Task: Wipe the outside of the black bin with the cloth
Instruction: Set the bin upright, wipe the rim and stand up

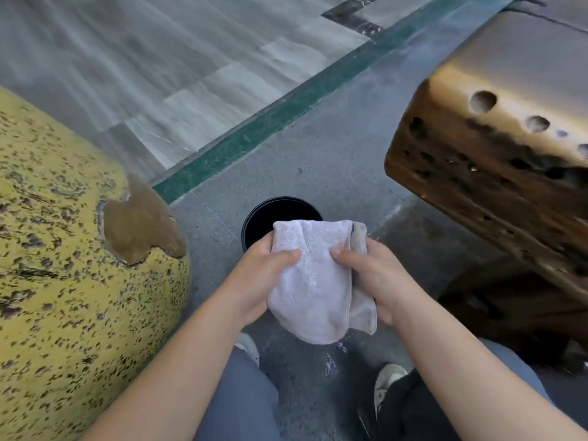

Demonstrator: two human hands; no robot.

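A round black bin (270, 214) stands upright on the grey floor just ahead of me, seen from above; only its far rim and dark inside show. A white cloth (313, 281), folded and hanging down, covers the bin's near side. My left hand (264, 272) grips the cloth's left edge with the thumb on top. My right hand (369, 275) grips its right edge the same way. The cloth is held above the bin; I cannot tell whether it touches the rim.
A large yellow speckled rounded form (63, 249) with a brown patch bulges at the left. A bronze perforated block (496, 160) stands at the right. A green strip (286, 116) crosses the floor beyond. My knees and shoes (388, 383) are below.
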